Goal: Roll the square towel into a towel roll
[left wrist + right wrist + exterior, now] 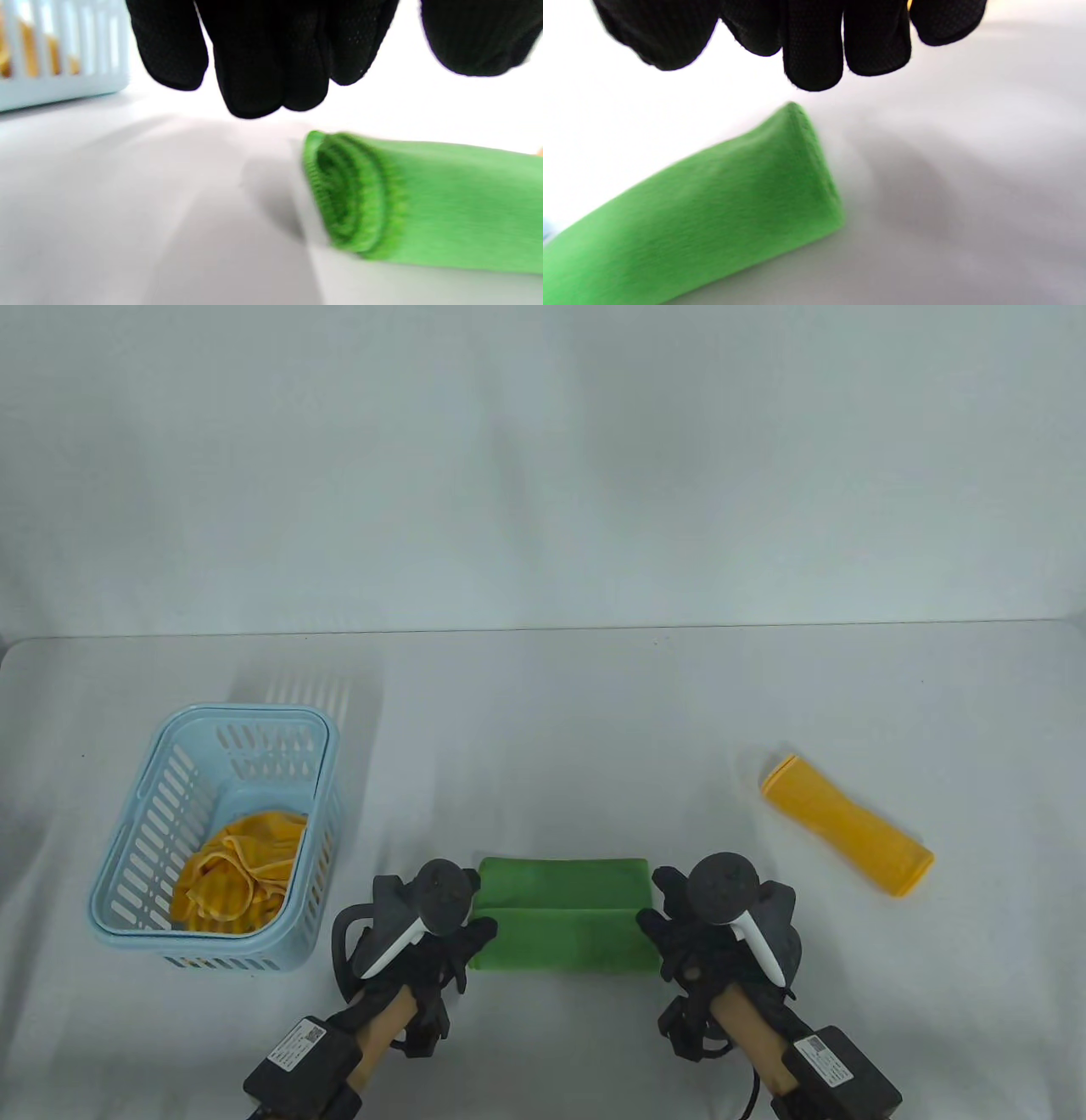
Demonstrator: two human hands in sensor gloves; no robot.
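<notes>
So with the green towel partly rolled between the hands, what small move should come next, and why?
Probably lower both hands onto the roll's ends and push it away over the flat strip. The green towel still shows an unrolled band beyond the roll, and the left hand and right hand hover at its ends, fingers off the cloth in the wrist views.

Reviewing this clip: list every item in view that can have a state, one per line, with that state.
green towel: partly rolled, flat strip left at the far side, lying on the table.
yellow towel roll: fully rolled, lying at an angle on the right.
yellow cloth: crumpled, inside the basket.
blue basket: upright, holding the cloth.
left hand: at the roll's left end, no grip, fingertips above it.
right hand: at the roll's right end, no grip.
</notes>
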